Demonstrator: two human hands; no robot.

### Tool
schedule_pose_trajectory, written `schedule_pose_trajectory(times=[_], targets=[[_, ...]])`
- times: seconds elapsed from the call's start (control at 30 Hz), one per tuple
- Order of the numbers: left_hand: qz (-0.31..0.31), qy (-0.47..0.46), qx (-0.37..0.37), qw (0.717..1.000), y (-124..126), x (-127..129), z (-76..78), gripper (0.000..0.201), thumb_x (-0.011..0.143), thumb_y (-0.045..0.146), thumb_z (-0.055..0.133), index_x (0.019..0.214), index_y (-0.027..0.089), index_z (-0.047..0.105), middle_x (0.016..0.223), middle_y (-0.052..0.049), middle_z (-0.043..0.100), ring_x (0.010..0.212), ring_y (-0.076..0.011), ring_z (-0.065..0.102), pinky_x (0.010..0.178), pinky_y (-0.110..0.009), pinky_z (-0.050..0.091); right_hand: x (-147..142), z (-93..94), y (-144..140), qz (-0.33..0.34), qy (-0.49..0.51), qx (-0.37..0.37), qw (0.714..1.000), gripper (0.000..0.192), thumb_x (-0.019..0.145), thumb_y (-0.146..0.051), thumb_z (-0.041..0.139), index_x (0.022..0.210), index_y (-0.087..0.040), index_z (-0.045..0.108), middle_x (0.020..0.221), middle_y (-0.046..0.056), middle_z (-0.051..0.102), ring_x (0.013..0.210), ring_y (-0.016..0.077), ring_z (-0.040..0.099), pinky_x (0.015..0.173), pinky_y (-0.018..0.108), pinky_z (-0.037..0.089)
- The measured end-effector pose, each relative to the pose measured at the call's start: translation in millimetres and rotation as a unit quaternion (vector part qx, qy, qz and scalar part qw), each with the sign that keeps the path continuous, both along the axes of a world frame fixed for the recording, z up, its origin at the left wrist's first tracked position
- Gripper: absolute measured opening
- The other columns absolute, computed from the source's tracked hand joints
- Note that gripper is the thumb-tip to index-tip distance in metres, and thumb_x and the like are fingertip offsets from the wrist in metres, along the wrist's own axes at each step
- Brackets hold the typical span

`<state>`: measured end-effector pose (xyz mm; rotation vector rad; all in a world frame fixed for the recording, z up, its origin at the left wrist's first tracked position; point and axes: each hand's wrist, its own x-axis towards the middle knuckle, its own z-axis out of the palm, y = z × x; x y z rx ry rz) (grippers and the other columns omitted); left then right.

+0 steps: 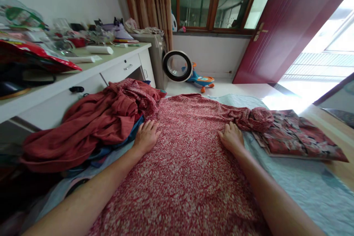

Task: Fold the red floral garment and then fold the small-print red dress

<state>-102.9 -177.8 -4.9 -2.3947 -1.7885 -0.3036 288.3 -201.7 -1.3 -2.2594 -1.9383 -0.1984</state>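
A red garment with a small pale floral print [185, 155] lies spread out before me, its sleeves stretching to both sides. My left hand [146, 136] rests on its left edge with the fingers flat and slightly apart. On the opposite edge, just below the right sleeve, my right hand [232, 137] lies with its fingers extended on the fabric. Neither hand grips the cloth visibly. The right sleeve is bunched at its end and reaches a folded patterned garment [301, 132]. To the left, a heap of rust-red clothing [94, 125] meets the left sleeve.
A light blue cover [293, 184] lies under the garments. The cluttered counter [110, 62] with drawers runs along the left. Beyond are a washing machine [157, 55] with its round door [177, 66] swung out, a blue-orange ride-on toy [201, 79] and a dark red door [279, 25].
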Motion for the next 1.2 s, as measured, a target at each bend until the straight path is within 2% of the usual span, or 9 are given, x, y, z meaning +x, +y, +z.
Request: schedule_pose_trajectory(times=[0.07, 0.17, 0.37, 0.53, 0.67, 0.87, 1.03, 1.13, 1.2], targets=[[-0.036, -0.009, -0.011, 0.999, -7.8, 2.2, -2.4, 0.043, 0.097, 0.035, 0.043, 0.133, 0.018, 0.057, 0.145, -0.013, 0.052, 0.137, -0.0268, 0.044, 0.115, -0.045, 0.031, -1.8, -2.1, -5.6, 0.048, -0.002, 0.025, 0.999, 0.049, 0.094, -0.039, 0.045, 0.130, -0.006, 0.054, 0.147, 0.023, 0.045, 0.134, 0.0327, 0.042, 0.108, 0.044, 0.033], [-0.065, -0.016, -0.037, 0.997, -22.8, 4.2, -6.2, 0.044, 0.097, 0.038, 0.045, 0.134, 0.018, 0.055, 0.146, -0.013, 0.051, 0.136, -0.0267, 0.046, 0.113, -0.043, 0.036, 4.8, -7.9, -16.2, 0.108, 0.000, 0.018, 0.994, 0.044, 0.096, -0.038, 0.041, 0.131, -0.014, 0.056, 0.143, 0.017, 0.052, 0.131, 0.0288, 0.046, 0.106, 0.043, 0.035], [-0.049, -0.004, -0.013, 0.999, -61.7, -1.1, 1.7, 0.042, 0.096, 0.038, 0.048, 0.133, 0.021, 0.056, 0.141, -0.011, 0.056, 0.131, -0.0263, 0.050, 0.112, -0.042, 0.037, 18.6, -5.4, -46.8, 0.087, -0.024, 0.011, 0.996, 0.038, 0.096, -0.032, 0.043, 0.123, -0.012, 0.059, 0.134, 0.017, 0.057, 0.123, 0.0278, 0.052, 0.104, 0.041, 0.037], [-0.042, 0.000, -0.022, 0.999, -96.6, -10.6, 6.8, 0.042, 0.095, 0.036, 0.049, 0.132, 0.017, 0.057, 0.141, -0.014, 0.055, 0.132, -0.0283, 0.049, 0.112, -0.043, 0.037, 10.7, -3.9, -87.0, 0.145, 0.000, 0.003, 0.989, 0.041, 0.098, -0.033, 0.040, 0.130, -0.014, 0.057, 0.141, 0.014, 0.054, 0.128, 0.0257, 0.049, 0.109, 0.040, 0.035], [-0.020, -0.005, -0.028, 0.999, -121.4, -21.2, 5.8, 0.042, 0.095, 0.034, 0.048, 0.133, 0.019, 0.056, 0.143, -0.014, 0.054, 0.134, -0.0286, 0.048, 0.111, -0.044, 0.039, 21.0, -2.5, -114.4, 0.111, 0.011, -0.004, 0.994, 0.040, 0.099, -0.031, 0.038, 0.129, -0.015, 0.059, 0.139, 0.014, 0.056, 0.127, 0.0263, 0.050, 0.107, 0.040, 0.037], [-0.013, 0.008, -0.029, 0.999, -153.1, -33.2, 7.9, 0.042, 0.095, 0.033, 0.046, 0.133, 0.017, 0.056, 0.143, -0.015, 0.053, 0.134, -0.0308, 0.047, 0.109, -0.048, 0.040, 32.4, 13.9, -154.7, 0.090, 0.025, -0.025, 0.995, 0.036, 0.096, -0.021, 0.038, 0.122, -0.015, 0.062, 0.127, 0.014, 0.062, 0.114, 0.0255, 0.056, 0.101, 0.036, 0.038], [-0.093, -0.012, -0.005, 0.996, -180.9, -18.5, 9.5, 0.041, 0.091, 0.015, 0.041, 0.126, 0.018, 0.061, 0.141, -0.014, 0.054, 0.133, -0.0288, 0.047, 0.113, -0.048, 0.036, 26.1, 25.5, -188.5, 0.039, 0.102, -0.018, 0.994, 0.039, 0.091, -0.027, 0.047, 0.126, -0.012, 0.057, 0.111, 0.014, 0.067, 0.103, 0.0242, 0.060, 0.091, 0.031, 0.041], [-0.157, -0.060, -0.030, 0.985, -200.4, 5.0, 12.1, 0.039, 0.091, 0.013, 0.042, 0.123, 0.019, 0.063, 0.140, -0.011, 0.054, 0.131, -0.0257, 0.048, 0.114, -0.044, 0.038, 24.9, 32.9, -202.9, -0.022, 0.173, -0.061, 0.983, 0.044, 0.090, -0.039, 0.051, 0.125, -0.012, 0.057, 0.096, 0.011, 0.070, 0.089, 0.0232, 0.063, 0.076, 0.029, 0.044], [-0.196, -0.095, -0.049, 0.975, -214.2, 24.8, 16.0, 0.035, 0.091, 0.017, 0.046, 0.120, 0.020, 0.064, 0.138, -0.010, 0.056, 0.129, -0.0254, 0.049, 0.113, -0.045, 0.040, 25.5, 38.8, -210.1, -0.044, 0.198, -0.103, 0.974, 0.044, 0.087, -0.045, 0.055, 0.118, -0.014, 0.060, 0.092, 0.010, 0.070, 0.084, 0.0225, 0.063, 0.069, 0.028, 0.042]])
